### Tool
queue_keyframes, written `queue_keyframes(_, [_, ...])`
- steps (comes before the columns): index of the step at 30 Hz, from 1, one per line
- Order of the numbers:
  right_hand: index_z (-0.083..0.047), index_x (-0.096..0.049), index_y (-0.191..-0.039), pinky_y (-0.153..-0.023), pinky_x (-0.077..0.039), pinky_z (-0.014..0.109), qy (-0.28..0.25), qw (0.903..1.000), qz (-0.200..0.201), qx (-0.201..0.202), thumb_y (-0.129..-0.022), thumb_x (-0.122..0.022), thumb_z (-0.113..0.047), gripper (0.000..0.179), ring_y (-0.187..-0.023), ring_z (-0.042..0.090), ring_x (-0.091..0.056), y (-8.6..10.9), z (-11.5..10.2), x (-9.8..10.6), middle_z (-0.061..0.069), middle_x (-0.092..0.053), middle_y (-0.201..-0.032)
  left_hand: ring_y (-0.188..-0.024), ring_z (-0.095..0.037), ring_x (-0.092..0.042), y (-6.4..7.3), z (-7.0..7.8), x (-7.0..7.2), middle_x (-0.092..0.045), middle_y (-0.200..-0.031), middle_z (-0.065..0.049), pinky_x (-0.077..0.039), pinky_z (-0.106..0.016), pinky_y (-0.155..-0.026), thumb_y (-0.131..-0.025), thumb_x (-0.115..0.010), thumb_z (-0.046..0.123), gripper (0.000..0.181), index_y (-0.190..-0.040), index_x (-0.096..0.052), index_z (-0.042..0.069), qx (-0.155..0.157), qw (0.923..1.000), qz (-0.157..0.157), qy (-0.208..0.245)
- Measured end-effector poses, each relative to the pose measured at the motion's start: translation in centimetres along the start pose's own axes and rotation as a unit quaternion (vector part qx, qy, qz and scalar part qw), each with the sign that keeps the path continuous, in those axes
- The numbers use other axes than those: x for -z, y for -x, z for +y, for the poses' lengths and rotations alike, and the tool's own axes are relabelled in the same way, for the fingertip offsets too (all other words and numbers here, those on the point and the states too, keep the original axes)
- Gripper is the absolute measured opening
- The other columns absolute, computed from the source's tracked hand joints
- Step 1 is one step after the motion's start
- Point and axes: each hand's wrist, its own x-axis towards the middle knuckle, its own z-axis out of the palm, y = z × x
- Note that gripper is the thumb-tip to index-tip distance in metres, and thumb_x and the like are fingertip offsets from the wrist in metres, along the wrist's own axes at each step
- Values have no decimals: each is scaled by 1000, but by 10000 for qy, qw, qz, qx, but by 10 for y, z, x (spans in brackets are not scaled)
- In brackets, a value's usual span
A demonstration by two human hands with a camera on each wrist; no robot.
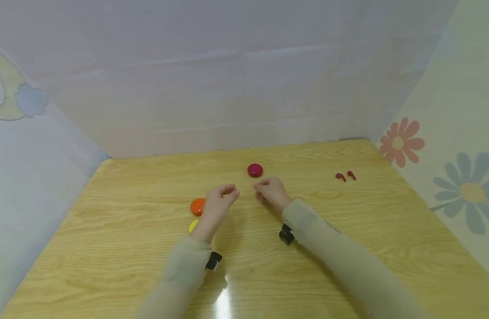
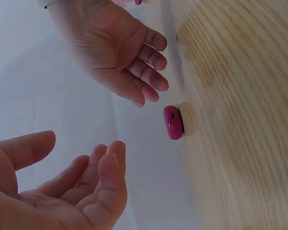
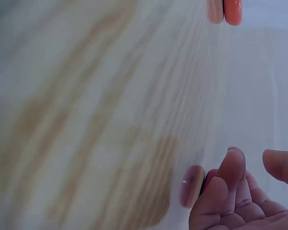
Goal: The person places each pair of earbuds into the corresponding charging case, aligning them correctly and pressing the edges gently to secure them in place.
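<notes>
A round, glossy magenta case (image 1: pixel 255 170) sits on the table beyond both hands; the left wrist view shows a small dark port on its side. My left hand (image 1: pixel 220 201) hovers over the table with fingers loosely bent and nothing in them. Opposite it, just in front of the magenta case, my right hand (image 1: pixel 273 192) is also empty, its fingers relaxed. Left of my left hand lies an orange round case (image 1: pixel 197 207), partly covered by the hand. A yellow round piece (image 1: pixel 194 225) peeks out beside the left wrist, mostly hidden.
Two dark red earbuds (image 1: pixel 345 176) lie side by side toward the right of the wooden table (image 1: pixel 308 274). Pale walls border the table at the back and sides, with a flower pattern (image 1: pixel 401 142) on the right one. Each wrist wears a black device (image 1: pixel 286 234).
</notes>
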Motion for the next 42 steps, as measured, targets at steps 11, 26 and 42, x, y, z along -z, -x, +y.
queue_keyframes(11, [9,-64,-110,-63,-49,24,344,9993,70,-132,-96,-60,-11,25,-65,14,-57,-13,1,16,17,-67,-89,-111,-33,-59,-17,-2,-11,-58,-129,-20,-46,-44,-96,-98,-57,14,41,-134,-53,-5,355,9983,-76,458])
queue_keyframes(26, [8,-60,-116,-61,-45,24,815,9961,185,-267,-97,-60,-17,32,-73,17,-57,-34,-5,24,15,-65,-94,-112,-35,-58,-33,3,-28,-60,-125,-23,-48,-41,-95,-97,-57,11,43,-134,-50,-9,640,9951,9,754])
queue_keyframes(42, [7,-53,-128,-68,-46,26,731,9957,290,-495,-97,-60,-18,41,-75,16,-55,-57,-8,22,18,-64,-99,-113,-32,-57,-63,-2,-37,-58,-125,-21,-46,-41,-96,-98,-56,11,39,-132,-53,-7,746,9962,259,379])
